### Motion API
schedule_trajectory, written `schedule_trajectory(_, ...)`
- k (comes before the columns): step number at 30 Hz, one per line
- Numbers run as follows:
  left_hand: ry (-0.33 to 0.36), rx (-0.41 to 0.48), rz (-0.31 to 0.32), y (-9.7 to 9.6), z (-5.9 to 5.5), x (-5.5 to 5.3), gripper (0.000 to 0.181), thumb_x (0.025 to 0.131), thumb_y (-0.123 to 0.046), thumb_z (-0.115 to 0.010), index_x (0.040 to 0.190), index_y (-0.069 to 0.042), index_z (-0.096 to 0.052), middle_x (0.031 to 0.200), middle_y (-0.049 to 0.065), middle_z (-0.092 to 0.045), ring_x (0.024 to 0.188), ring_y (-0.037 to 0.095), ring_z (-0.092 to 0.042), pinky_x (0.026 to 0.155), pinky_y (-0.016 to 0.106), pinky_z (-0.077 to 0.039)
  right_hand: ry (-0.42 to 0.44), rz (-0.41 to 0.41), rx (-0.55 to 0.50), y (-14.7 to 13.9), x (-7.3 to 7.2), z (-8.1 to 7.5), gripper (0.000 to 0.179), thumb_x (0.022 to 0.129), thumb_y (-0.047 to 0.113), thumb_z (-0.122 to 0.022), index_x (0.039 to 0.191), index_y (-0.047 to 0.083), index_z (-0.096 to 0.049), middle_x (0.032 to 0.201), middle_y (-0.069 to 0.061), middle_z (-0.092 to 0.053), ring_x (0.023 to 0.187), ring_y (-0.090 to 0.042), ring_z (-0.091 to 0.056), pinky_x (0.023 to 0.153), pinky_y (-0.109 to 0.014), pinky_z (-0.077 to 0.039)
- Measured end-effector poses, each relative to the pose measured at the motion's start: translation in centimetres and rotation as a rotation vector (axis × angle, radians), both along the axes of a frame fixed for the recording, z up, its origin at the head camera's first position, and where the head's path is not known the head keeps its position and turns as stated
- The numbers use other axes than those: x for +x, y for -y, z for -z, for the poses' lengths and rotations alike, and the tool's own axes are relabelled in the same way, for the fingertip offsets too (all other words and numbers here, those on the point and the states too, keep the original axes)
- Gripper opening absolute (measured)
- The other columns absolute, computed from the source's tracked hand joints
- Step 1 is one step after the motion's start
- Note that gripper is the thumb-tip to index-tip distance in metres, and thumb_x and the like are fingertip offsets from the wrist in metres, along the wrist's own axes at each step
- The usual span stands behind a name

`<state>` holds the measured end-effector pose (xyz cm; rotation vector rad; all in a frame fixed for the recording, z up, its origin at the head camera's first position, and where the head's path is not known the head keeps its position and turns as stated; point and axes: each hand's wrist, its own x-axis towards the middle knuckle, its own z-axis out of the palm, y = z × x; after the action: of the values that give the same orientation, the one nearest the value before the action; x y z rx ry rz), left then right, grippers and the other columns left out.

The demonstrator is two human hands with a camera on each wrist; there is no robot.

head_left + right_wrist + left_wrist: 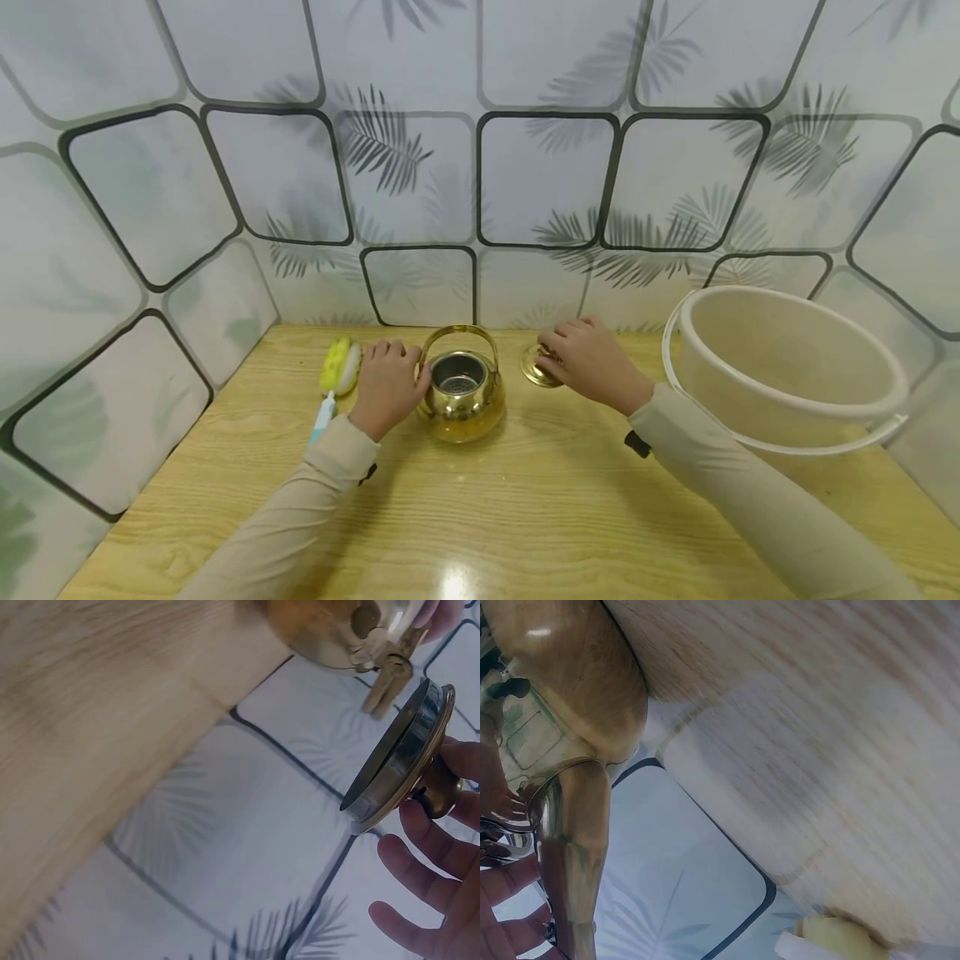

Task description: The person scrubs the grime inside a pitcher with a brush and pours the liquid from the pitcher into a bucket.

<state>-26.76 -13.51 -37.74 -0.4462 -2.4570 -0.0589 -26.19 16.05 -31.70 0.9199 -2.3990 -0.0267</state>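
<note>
A shiny gold-coloured teapot (463,412) with an upright hoop handle (459,328) stands uncovered on the table. A perforated strainer (459,384) shows inside its mouth. My left hand (390,383) grips the teapot at its left side, by the spout (574,840); the exact finger contact is partly hidden. To the right of the teapot, my right hand (588,360) holds the gold lid (538,367) by its knob (439,787), pinched between thumb and fingers. In the right wrist view the lid (397,754) is off the teapot, its metal inner rim facing the teapot.
A yellow and white scrub brush (339,367) with a light blue handle lies left of my left hand. On the right stands a large cream bucket (787,417) with a white bail. A patterned wall (543,179) closes off the wooden table (480,517) at the back.
</note>
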Motion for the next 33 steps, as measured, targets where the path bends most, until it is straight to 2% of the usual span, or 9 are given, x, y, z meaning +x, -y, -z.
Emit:
schedule_trajectory(9,0.024,0.012,-0.01,0.1,0.1,-0.1,0.025,0.092,-0.028,-0.055,0.095,-0.006,-0.068,0.085,0.015,-0.064,0.084,0.033,-0.056,0.078,0.047,-0.046,0.059,0.06,-0.01,-1.8,-1.3,2.1,0.018,0.086,0.032,-0.066,0.088,0.014,-0.066,0.076,-0.001,-0.065,0.071,-0.02,-0.062,0.071,-0.044,-0.046)
schedule_trajectory(19,0.061,0.024,-0.029,0.0,0.0,0.2,0.028,0.092,-0.03,-0.054,0.094,-0.006,-0.068,0.084,0.016,-0.064,0.083,0.034,-0.057,0.078,0.047,-0.045,0.137,0.13,-0.014,-3.0,-3.3,4.5,0.019,0.086,0.031,-0.067,0.085,0.012,-0.065,0.07,-0.001,-0.062,0.066,-0.02,-0.059,0.068,-0.045,-0.046)
schedule_trajectory(27,0.072,0.031,-0.039,0.1,0.2,0.2,0.029,0.092,-0.03,-0.053,0.095,-0.005,-0.069,0.086,0.017,-0.065,0.085,0.035,-0.058,0.08,0.048,-0.046,0.21,0.179,-0.03,-2.7,-4.3,5.5,0.02,0.086,0.03,-0.067,0.078,0.012,-0.061,0.068,-0.001,-0.059,0.063,-0.017,-0.054,0.07,-0.047,-0.045)
schedule_trajectory(33,0.073,0.022,-0.048,-0.1,0.3,0.0,0.029,0.093,-0.03,-0.053,0.095,-0.006,-0.069,0.086,0.017,-0.065,0.086,0.035,-0.058,0.081,0.048,-0.046,0.222,0.204,-0.014,-2.5,-5.0,6.0,0.021,0.087,0.029,-0.066,0.076,0.013,-0.059,0.066,0.0,-0.058,0.061,-0.016,-0.052,0.066,-0.042,-0.042)
